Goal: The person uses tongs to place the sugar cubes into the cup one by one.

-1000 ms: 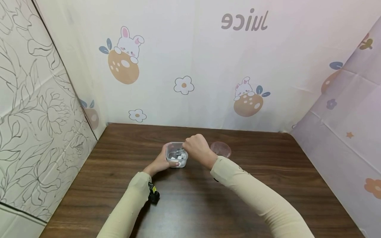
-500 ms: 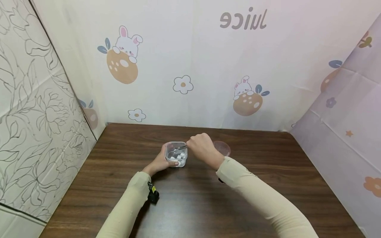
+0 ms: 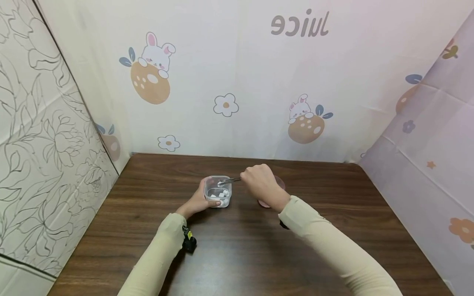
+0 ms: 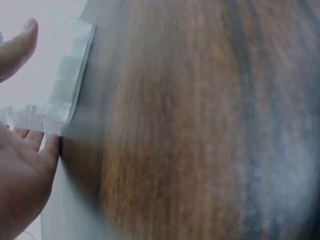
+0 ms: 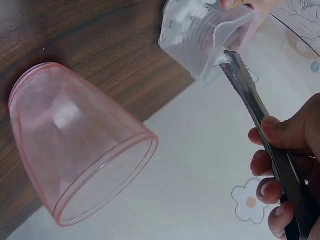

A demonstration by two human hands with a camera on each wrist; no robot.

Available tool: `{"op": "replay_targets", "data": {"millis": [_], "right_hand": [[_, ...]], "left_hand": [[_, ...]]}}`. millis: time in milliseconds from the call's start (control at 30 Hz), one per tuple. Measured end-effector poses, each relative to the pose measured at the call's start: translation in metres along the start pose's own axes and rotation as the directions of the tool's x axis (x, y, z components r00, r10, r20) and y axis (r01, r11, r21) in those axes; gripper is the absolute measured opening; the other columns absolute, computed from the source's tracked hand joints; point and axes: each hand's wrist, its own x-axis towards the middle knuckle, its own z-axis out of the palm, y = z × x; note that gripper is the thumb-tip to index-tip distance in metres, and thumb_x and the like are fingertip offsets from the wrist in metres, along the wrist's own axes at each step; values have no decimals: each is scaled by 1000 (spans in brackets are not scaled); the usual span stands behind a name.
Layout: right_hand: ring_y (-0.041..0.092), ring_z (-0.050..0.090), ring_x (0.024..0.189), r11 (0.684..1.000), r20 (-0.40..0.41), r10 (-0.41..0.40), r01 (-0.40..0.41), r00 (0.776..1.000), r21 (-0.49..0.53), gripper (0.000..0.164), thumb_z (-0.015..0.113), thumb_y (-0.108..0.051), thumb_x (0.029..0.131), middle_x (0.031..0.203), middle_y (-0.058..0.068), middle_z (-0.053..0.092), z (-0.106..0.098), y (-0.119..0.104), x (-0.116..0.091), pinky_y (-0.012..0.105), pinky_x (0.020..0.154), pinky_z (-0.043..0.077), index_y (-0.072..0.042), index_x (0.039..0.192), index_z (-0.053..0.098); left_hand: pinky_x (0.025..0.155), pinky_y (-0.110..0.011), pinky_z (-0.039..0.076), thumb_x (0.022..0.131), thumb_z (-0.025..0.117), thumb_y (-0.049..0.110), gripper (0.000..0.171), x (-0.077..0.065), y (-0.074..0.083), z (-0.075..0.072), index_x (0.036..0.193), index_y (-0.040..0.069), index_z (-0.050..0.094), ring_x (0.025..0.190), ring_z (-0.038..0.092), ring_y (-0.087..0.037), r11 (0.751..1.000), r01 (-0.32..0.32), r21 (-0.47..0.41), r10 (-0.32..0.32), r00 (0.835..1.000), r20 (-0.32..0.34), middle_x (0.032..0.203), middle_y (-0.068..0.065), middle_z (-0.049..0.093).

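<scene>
The dark brown wood-grain table (image 3: 237,263) was cut off at its near edge in the head view. The translucent pink plastic cup (image 5: 75,130), mostly hidden there behind the right hand (image 3: 262,183), showed whole in the right wrist view, beside that hand. The left hand (image 3: 198,201) gripped the clear square plastic container (image 5: 185,40), thumb on its near side; the left wrist view cropped and washed it out. The right fingers curled round the metal tongs (image 5: 285,170), handle end cut off, tips inside the container. White cubes (image 3: 225,193), uncountable, lay in it; a blurred white piece (image 3: 220,183) showed at the tips.
</scene>
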Motion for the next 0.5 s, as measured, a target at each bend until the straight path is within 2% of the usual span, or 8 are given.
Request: {"op": "replay_targets", "data": {"millis": [133, 233, 267, 400, 500], "right_hand": [[8, 23, 46, 1000, -13, 5, -5, 1000, 17, 41, 82, -16, 63, 46, -5, 37, -3, 4, -4, 27, 38, 29, -19, 50, 43], [8, 24, 45, 999, -21, 10, -10, 1000, 32, 38, 85, -19, 60, 46, -5, 38, -5, 7, -7, 27, 38, 29, -19, 52, 48], [8, 23, 46, 999, -25, 12, -11, 1000, 37, 37, 83, -16, 60, 46, -5, 36, -6, 8, -8, 26, 38, 27, -19, 52, 47], [10, 16, 50, 998, -59, 19, -15, 998, 65, 43, 74, -5, 64, 50, -6, 21, -10, 13, -12, 26, 42, 17, -19, 51, 36], [10, 13, 52, 997, -83, 28, -22, 996, 80, 44, 64, 1, 66, 52, -7, 15, -12, 17, -15, 25, 42, 14, -19, 52, 28]], "left_hand": [[108, -53, 19, 76, 76, -2, 89, 2, -6, 1, 143, -5, 17, 133, 28, -44, 1000, -1, -4, 1, 1000, -10, 144, -31, 31], [109, -51, 18, 76, 76, -3, 89, 2, -6, 1, 143, -7, 17, 133, 28, -44, 1000, -1, -11, 1, 1000, -9, 144, -32, 30], [109, -52, 18, 76, 75, -4, 88, 0, 0, 0, 142, -9, 17, 133, 27, -46, 1000, -6, -18, 6, 1000, -4, 144, -34, 29], [109, -52, 18, 76, 74, -5, 88, 0, 1, 0, 142, -9, 15, 134, 25, -46, 1000, -4, -15, 4, 1000, 9, 145, -35, 27], [109, -52, 17, 75, 75, -4, 91, 7, -11, 0, 143, -8, 15, 134, 25, -45, 1000, 0, -29, 0, 1000, 8, 145, -34, 26]]}}
